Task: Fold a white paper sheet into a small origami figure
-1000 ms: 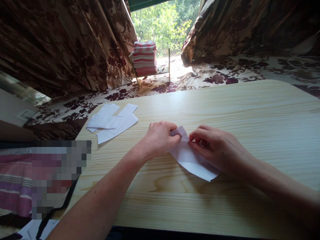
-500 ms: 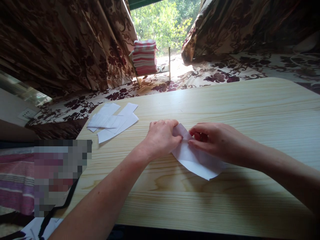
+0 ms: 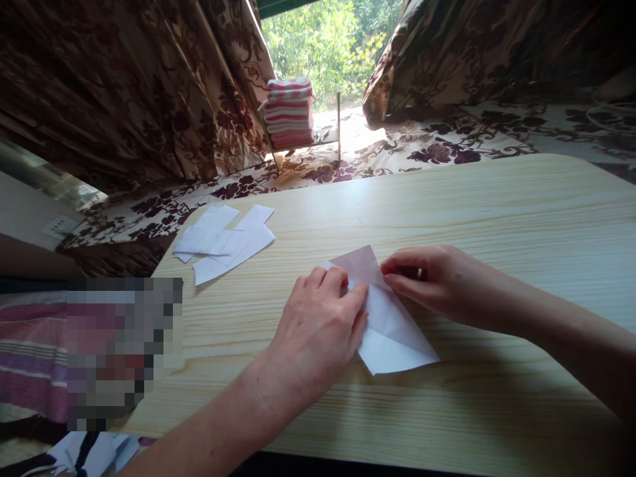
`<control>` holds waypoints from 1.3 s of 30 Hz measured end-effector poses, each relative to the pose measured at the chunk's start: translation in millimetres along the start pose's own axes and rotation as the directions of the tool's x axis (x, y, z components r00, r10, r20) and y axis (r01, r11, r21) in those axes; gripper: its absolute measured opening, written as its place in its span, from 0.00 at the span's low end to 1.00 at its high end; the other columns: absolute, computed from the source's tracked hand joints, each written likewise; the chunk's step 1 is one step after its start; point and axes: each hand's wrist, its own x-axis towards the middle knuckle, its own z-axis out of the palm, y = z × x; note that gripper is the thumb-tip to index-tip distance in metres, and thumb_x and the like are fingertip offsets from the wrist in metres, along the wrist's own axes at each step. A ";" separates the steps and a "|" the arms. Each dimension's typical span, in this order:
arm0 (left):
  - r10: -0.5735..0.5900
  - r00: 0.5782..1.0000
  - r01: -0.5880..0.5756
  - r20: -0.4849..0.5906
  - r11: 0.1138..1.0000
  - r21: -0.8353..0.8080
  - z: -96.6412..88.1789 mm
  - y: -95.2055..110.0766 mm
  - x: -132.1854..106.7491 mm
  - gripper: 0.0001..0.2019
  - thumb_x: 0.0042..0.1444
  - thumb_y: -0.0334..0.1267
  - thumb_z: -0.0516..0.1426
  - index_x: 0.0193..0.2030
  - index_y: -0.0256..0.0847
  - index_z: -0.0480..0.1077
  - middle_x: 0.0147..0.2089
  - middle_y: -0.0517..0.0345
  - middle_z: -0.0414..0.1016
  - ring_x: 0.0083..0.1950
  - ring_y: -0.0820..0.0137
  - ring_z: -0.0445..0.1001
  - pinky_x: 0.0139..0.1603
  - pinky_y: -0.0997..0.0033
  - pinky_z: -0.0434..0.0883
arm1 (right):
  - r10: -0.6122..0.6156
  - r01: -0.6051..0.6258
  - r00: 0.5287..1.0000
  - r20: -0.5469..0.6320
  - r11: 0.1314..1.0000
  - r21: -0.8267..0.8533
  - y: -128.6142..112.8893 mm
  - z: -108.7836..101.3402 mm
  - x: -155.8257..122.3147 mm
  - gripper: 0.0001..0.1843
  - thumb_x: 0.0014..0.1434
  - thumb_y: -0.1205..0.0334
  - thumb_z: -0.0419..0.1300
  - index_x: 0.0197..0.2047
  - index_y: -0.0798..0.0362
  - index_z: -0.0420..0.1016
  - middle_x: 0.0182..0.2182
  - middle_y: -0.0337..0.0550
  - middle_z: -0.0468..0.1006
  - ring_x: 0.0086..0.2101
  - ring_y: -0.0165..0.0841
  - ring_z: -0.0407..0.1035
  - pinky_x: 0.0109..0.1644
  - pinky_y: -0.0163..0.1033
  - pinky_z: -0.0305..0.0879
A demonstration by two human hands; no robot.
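Observation:
A white sheet of paper (image 3: pixel 390 318) with creases across it lies at a slant on the table in front of me. My left hand (image 3: pixel 325 315) rests over its left side, fingers bent and thumb against the paper, holding it down; the part beneath the palm is hidden. At the paper's upper right edge, my right hand (image 3: pixel 422 271) pinches with thumb and forefinger, the other fingers curled in. The sheet's top corner points away from me, and a lower corner reaches out to the right.
Several white paper pieces (image 3: pixel 231 242) overlap at the far left of the wooden table (image 3: pixel 497 218). Beyond the table, a stack of red-and-white striped cloths (image 3: pixel 289 112) stands on a small rack by the window. Patterned curtains (image 3: pixel 199 86) hang around it.
The sheet has turned and lies flatter, its top corner now showing. My left hand has moved nearer to me and over the paper; my right hand has shifted slightly right along the edge.

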 end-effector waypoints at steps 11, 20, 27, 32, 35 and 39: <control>0.044 0.999 -0.044 0.001 0.997 0.069 -0.5 -3.2 2.1 0.15 0.58 0.38 0.48 0.50 0.39 0.67 0.45 0.49 0.67 0.48 0.59 0.62 0.50 0.54 0.60 | 0.010 -0.010 1.000 0.007 0.999 0.032 -1.1 -3.3 6.8 0.14 0.57 0.57 0.53 0.30 0.53 0.77 0.24 0.39 0.76 0.25 0.30 0.66 0.26 0.33 0.57; 0.040 0.996 -0.032 -0.086 0.995 0.095 5.5 0.4 -2.1 0.16 0.60 0.38 0.47 0.52 0.45 0.68 0.42 0.50 0.68 0.45 0.59 0.64 0.51 0.52 0.57 | -0.056 0.056 0.998 0.012 0.998 0.002 -0.9 -1.8 3.6 0.10 0.56 0.61 0.55 0.33 0.52 0.77 0.25 0.39 0.74 0.24 0.29 0.65 0.26 0.32 0.57; 0.004 0.995 0.006 -0.100 0.995 0.098 5.5 -0.1 -3.9 0.16 0.59 0.39 0.48 0.52 0.40 0.68 0.42 0.49 0.69 0.47 0.58 0.63 0.56 0.49 0.53 | -0.077 0.077 0.997 -0.013 0.997 -0.028 1.7 1.6 2.9 0.11 0.57 0.60 0.54 0.29 0.52 0.75 0.26 0.40 0.73 0.24 0.29 0.64 0.26 0.32 0.56; 0.012 0.995 -0.003 -0.101 0.996 0.095 6.4 -0.2 -4.9 0.17 0.60 0.39 0.47 0.53 0.42 0.68 0.42 0.50 0.69 0.48 0.59 0.64 0.58 0.48 0.52 | -0.051 0.051 0.999 0.004 0.998 -0.038 -1.9 1.9 2.4 0.09 0.56 0.61 0.53 0.30 0.51 0.74 0.24 0.37 0.72 0.23 0.28 0.63 0.26 0.32 0.55; 0.019 0.994 -0.010 -0.106 0.996 0.085 7.6 1.0 -5.2 0.16 0.59 0.38 0.49 0.53 0.44 0.67 0.41 0.50 0.69 0.48 0.59 0.64 0.58 0.47 0.52 | -0.030 0.028 0.999 -0.028 0.998 -0.050 -5.5 3.6 4.1 0.08 0.56 0.62 0.53 0.30 0.52 0.72 0.23 0.37 0.70 0.23 0.28 0.62 0.26 0.32 0.54; 0.035 0.992 -0.025 -0.122 0.997 0.079 9.0 1.9 -5.1 0.16 0.58 0.37 0.50 0.52 0.46 0.68 0.40 0.51 0.69 0.46 0.60 0.65 0.59 0.47 0.52 | -0.025 0.022 0.998 -0.055 0.998 -0.055 -7.8 6.4 7.2 0.10 0.57 0.61 0.53 0.26 0.53 0.69 0.23 0.37 0.69 0.24 0.28 0.61 0.26 0.33 0.54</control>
